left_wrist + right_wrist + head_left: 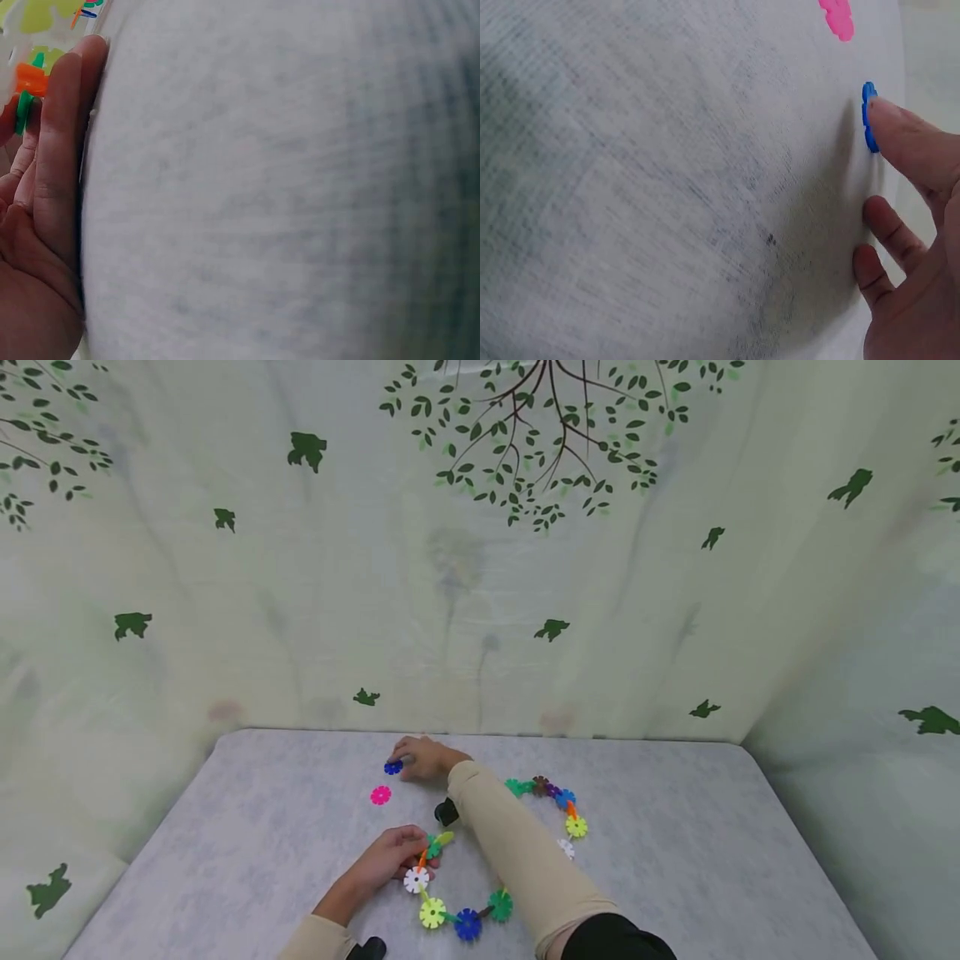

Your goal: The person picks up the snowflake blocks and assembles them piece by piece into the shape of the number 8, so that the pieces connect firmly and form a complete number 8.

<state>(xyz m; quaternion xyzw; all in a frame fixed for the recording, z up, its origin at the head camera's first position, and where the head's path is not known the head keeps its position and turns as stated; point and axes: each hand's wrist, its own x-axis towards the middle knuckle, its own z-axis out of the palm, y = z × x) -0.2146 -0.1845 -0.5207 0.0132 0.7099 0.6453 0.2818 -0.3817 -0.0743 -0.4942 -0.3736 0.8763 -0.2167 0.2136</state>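
Note:
My left hand [390,857] holds one end of a chain of notched plastic discs, its fingers at the green disc [433,847] and an orange disc [31,79]. From there the chain curves through a white disc [416,880], a yellow disc [432,912] and a blue disc [468,925] to a green disc [501,906] beside my right sleeve. Farther back, my right hand [429,758] pinches a loose dark blue disc [869,118], with the thumb across its face. A loose pink disc [380,795] lies just in front of that hand.
A second chain of discs [566,799] lies on the table to the right, partly hidden by my right forearm [517,852]. The grey-white table [697,852] ends at a pale curtain [465,635] printed with leaves.

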